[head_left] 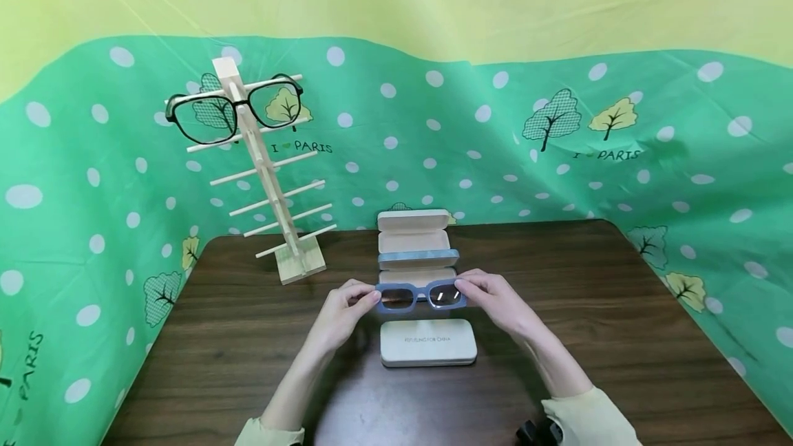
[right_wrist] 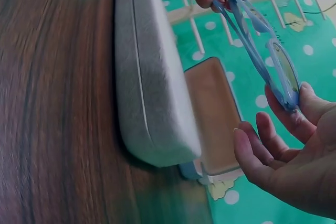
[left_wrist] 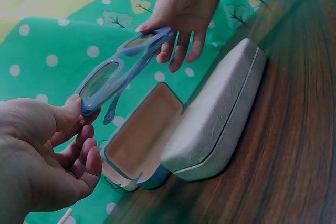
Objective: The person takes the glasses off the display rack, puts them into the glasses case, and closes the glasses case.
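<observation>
Blue-framed sunglasses [head_left: 420,288] with dark lenses are held up between both hands. My left hand [head_left: 344,308] pinches one front corner between thumb and fingers, and my right hand [head_left: 495,294] pinches the opposite corner. In the left wrist view the temples of the sunglasses [left_wrist: 110,82] lie folded behind the lenses. Just below the sunglasses, a closed pale glasses case [head_left: 427,343] with lettering on its lid lies on the table. Behind them stands an open blue glasses case [head_left: 418,260] with a light lining, its front part overlapped by the sunglasses in the head view.
At the back left, a wooden display rack [head_left: 266,171] with several crossbars holds black-framed glasses [head_left: 235,112] near its top. Dark wood covers the tabletop [head_left: 588,308]. A green and yellow dotted cloth [head_left: 434,115] hangs behind it.
</observation>
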Tool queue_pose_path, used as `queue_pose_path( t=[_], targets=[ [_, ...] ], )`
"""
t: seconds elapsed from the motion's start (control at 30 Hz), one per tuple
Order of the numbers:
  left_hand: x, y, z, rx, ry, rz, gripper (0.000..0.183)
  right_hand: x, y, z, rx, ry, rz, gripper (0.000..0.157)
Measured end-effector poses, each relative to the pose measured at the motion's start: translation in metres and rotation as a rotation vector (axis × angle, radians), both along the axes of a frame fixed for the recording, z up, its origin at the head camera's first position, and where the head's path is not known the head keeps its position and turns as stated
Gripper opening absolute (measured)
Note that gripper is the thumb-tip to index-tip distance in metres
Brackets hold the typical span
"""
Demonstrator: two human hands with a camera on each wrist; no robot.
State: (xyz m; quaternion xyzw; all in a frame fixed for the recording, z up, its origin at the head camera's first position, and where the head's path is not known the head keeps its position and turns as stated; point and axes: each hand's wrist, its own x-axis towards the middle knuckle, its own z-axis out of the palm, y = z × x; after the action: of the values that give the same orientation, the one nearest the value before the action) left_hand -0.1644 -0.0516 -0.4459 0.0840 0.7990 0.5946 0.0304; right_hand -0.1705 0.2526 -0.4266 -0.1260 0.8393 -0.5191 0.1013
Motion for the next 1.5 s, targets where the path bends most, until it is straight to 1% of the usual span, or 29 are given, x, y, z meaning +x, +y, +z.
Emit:
queue_pose_path(
  t=[0.1,0.37,0.57,0.83,1.03,1.2,1.33,1.5],
  targets=[
    [-0.007,-0.001,-0.002,-0.022,-0.003,-0.016,0.02,-0.005,-0.001,-0.001,-0.01,-0.042,-0.017,0.037],
    [-0.026,-0.001,-0.008,-0.096,-0.023,-0.024,0.022,-0.022,-0.006,-0.006,0.0,-0.122,-0.105,0.037],
    [-0.039,0.002,-0.013,-0.154,-0.037,-0.022,0.022,-0.035,-0.007,-0.013,0.011,-0.15,-0.143,0.038],
    [-0.054,0.007,-0.016,-0.196,-0.061,-0.015,0.024,-0.047,-0.006,-0.022,0.041,-0.196,-0.209,0.04],
    [-0.06,0.009,-0.021,-0.221,-0.088,-0.008,0.026,-0.053,-0.006,-0.025,0.104,-0.213,-0.243,0.042],
    [-0.062,0.01,-0.022,-0.229,-0.104,0.006,0.026,-0.06,-0.007,-0.026,0.127,-0.2,-0.239,0.044],
    [-0.064,0.011,-0.023,-0.249,-0.108,0.014,0.025,-0.064,-0.008,-0.027,0.147,-0.194,-0.242,0.043],
    [-0.067,0.012,-0.026,-0.292,-0.103,0.012,0.026,-0.067,-0.009,-0.032,0.165,-0.212,-0.261,0.041]
  ],
)
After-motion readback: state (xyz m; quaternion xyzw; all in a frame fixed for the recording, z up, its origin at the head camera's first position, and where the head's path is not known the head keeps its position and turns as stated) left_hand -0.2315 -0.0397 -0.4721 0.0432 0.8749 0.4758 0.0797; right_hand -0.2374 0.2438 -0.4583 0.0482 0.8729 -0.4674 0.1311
